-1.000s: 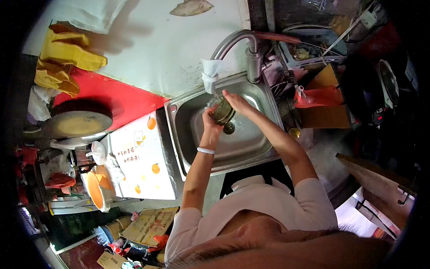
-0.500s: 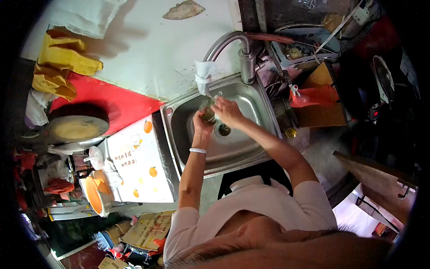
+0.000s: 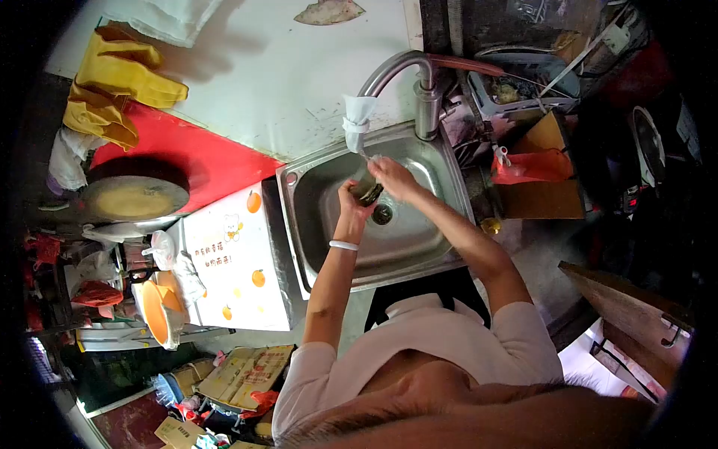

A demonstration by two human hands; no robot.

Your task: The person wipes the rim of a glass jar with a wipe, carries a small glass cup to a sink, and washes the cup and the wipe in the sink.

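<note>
Meeting at a greenish container (image 3: 366,191), the hands (image 3: 396,180) overhang the sink (image 3: 396,247).

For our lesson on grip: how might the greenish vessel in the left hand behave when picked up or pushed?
The greenish vessel is probably slippery, being held under the running tap. It may be fragile, since its sheen resembles glass. Its rounded side suggests it could roll if laid down.
</note>
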